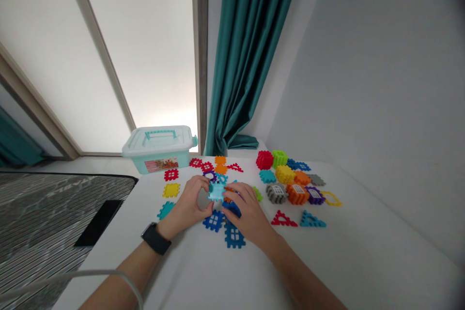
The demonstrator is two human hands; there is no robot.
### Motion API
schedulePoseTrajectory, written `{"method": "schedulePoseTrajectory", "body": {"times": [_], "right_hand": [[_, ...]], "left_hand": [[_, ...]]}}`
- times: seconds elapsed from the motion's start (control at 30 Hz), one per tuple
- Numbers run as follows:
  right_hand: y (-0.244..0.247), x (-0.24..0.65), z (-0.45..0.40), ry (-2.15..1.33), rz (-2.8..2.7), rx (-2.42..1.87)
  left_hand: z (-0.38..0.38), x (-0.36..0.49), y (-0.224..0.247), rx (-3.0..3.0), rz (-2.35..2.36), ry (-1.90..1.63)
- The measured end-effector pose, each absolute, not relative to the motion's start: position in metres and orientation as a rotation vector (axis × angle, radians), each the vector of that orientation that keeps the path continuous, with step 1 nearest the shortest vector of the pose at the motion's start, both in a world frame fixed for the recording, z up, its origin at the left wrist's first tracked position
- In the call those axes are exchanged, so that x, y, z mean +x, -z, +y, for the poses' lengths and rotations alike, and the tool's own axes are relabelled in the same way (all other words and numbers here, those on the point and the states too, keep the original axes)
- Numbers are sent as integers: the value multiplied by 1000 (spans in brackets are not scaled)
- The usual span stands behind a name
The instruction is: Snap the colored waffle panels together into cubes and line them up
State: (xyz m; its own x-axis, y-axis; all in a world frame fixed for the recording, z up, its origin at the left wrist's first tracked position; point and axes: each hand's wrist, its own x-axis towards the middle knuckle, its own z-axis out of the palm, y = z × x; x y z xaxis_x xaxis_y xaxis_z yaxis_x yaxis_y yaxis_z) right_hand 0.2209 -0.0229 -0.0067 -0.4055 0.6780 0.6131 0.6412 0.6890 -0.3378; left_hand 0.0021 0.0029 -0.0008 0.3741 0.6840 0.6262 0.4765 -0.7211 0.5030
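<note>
Over the middle of the white table, my left hand [192, 198] grips the left side of a light blue notched building piece [217, 191] between thumb and fingers. My right hand [247, 209] closes on the same piece from the right. Its fingers partly cover dark blue and orange pieces, so I cannot tell if it touches those too. Just below the hands lie a blue notched tile [213, 221] and a blue window tile [235, 236]. A purple tile [209, 175] sits just beyond the held piece.
A teal box [165, 161] with a white lid stands at the back left. Stacked tiles in several colours, such as orange [297, 194] and grey [276, 193], are at right. Red [284, 219] and blue triangles [312, 220] lie nearer. A white cable [90, 272] crosses the lower left.
</note>
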Motion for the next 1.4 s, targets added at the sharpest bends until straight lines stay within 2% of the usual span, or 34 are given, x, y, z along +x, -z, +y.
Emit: {"method": "schedulePoseTrajectory", "body": {"times": [0.43,0.8,1.0,1.2,1.4], "right_hand": [[8,225,-19,-117,-2049,-956],[6,231,-16,-237,-1944,-1002],[3,229,-18,-292,-1902,-1035],[3,230,-19,-351,-1903,-1036],[3,230,-19,-353,-1871,-1041]], "left_hand": [[-4,8,-2,2441,950,-1311],[1,-6,-11,2913,971,-1357],[0,-4,-12,2978,930,-1386],[-4,-3,-9,2835,951,-1433],[-5,8,-4,2293,1073,-1425]]}}
